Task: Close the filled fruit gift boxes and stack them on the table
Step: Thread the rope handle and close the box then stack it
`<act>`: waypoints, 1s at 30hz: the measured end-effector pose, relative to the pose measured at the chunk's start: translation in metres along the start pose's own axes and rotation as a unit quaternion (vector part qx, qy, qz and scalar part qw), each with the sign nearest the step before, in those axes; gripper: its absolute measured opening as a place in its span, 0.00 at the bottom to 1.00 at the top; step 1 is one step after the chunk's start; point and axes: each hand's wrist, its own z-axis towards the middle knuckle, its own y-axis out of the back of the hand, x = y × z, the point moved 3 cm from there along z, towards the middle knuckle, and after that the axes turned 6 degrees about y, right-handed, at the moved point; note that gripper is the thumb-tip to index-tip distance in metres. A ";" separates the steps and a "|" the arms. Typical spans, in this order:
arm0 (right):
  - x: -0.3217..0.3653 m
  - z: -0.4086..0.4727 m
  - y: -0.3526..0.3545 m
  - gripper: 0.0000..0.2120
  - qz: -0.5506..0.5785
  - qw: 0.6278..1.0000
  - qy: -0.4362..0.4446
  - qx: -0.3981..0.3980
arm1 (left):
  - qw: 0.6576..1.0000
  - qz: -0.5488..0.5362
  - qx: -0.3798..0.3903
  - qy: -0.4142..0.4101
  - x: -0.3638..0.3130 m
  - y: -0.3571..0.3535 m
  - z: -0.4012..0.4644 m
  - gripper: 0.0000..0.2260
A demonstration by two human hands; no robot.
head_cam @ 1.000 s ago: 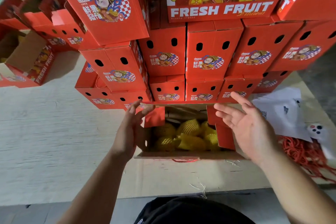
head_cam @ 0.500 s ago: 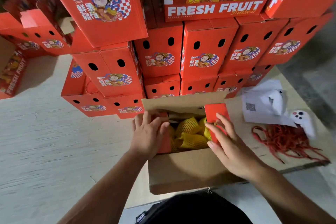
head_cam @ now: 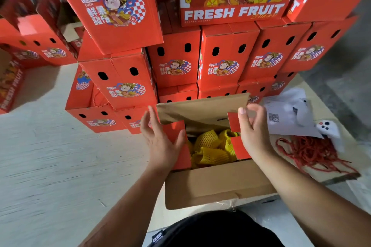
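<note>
Open box (head_cam: 216, 184): matt brown cardboard inside, red print outside; fruit (head_cam: 208, 146) in yellow foam netting.

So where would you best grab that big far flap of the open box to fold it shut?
Probably at its free top edge, near the two corners, reaching over from the near side. The far flap stands upright behind the netted fruit, hinged at the box's back wall, so pulling the top edge toward you swings it down. The left hand and right hand are on the side flaps.

A pale wood-grain table (head_cam: 50, 166) meets a grey concrete floor (head_cam: 341, 90) at right.
</note>
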 end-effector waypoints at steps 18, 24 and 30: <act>-0.022 0.047 0.030 0.22 0.075 0.935 -0.100 0.332 | 0.931 -0.324 0.085 0.143 0.009 0.001 0.016 0.09; -0.027 0.059 0.037 0.20 -0.051 0.895 -0.005 0.443 | 0.960 -0.218 0.171 0.035 0.021 0.010 0.011 0.09; -0.038 0.017 0.014 0.39 -0.185 0.898 0.188 0.352 | 0.977 0.117 0.159 -0.083 0.016 0.009 0.008 0.29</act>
